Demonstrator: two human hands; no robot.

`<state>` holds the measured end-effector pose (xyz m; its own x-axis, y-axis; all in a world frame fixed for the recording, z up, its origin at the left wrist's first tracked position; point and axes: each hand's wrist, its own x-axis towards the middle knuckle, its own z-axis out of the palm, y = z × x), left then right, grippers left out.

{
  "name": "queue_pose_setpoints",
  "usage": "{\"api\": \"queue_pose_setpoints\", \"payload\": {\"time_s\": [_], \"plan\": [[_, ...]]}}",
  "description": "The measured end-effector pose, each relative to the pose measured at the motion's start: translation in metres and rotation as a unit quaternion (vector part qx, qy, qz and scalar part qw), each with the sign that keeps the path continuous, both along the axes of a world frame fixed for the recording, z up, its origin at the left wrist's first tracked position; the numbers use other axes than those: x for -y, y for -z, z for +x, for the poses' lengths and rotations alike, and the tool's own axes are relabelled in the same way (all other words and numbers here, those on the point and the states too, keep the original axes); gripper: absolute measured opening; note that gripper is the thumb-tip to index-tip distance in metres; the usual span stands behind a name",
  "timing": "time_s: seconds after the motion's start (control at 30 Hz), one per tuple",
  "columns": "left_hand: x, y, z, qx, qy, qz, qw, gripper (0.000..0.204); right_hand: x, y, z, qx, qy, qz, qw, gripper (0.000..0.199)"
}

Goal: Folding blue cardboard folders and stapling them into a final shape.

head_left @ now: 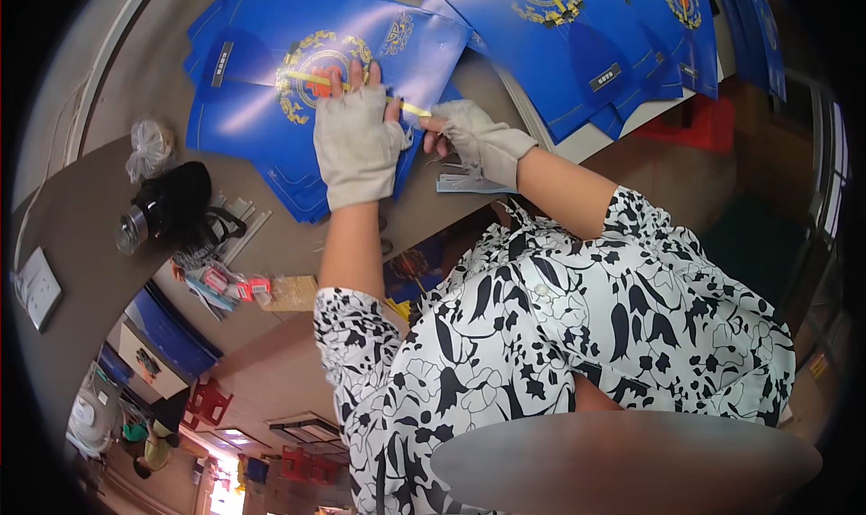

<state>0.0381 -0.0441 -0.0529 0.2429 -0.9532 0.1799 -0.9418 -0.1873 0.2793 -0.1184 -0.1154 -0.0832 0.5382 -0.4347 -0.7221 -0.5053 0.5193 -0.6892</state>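
Observation:
My left hand (356,145), in a pale fingerless glove, lies flat with its fingers stretched out on a glossy blue printed sheet (244,109). The sheet bears a gold ring-shaped ornament with a red middle and tops a loose pile. A narrow yellow strip (410,108) crosses the ornament and passes beneath my left hand. At the strip's right end, my right hand (478,141), gloved the same way, has thumb and fingers closed on it. Whether the strip is fixed to the sheet is hidden by my left hand.
More blue printed sheets (586,50) are fanned out at the right, several with yellow strips. Left on the table are a black bag-like item (180,195), a glass jar (133,229), a clear plastic bundle (152,145) and a white socket panel (38,288). A red stool (699,123) stands right.

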Motion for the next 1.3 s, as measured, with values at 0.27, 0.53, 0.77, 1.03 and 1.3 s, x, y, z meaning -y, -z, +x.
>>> {"api": "queue_pose_setpoints", "payload": {"time_s": [0.27, 0.53, 0.77, 1.03, 1.3], "plan": [[-0.129, 0.03, -0.035, -0.316, -0.454, -0.163, 0.817, 0.048, 0.005, 0.018, 0.021, 0.008, 0.022, 0.044, 0.999, 0.021], [-0.108, 0.056, -0.046, -0.809, -0.405, -0.136, 0.405, 0.031, 0.009, 0.022, 0.037, -0.049, -0.013, -0.024, 0.998, 0.025], [-0.103, 0.071, -0.054, -0.835, -0.37, -0.206, 0.352, 0.028, 0.013, 0.005, 0.038, -0.062, -0.05, -0.072, 0.994, 0.024], [-0.103, 0.057, -0.055, -0.822, -0.356, -0.236, 0.377, 0.028, 0.015, -0.032, -0.029, 0.001, -0.22, -0.47, 0.855, 0.039], [-0.095, 0.063, -0.046, -0.833, -0.335, -0.239, 0.37, 0.027, 0.007, -0.026, -0.052, -0.096, -0.42, -0.545, 0.719, 0.039]]}}
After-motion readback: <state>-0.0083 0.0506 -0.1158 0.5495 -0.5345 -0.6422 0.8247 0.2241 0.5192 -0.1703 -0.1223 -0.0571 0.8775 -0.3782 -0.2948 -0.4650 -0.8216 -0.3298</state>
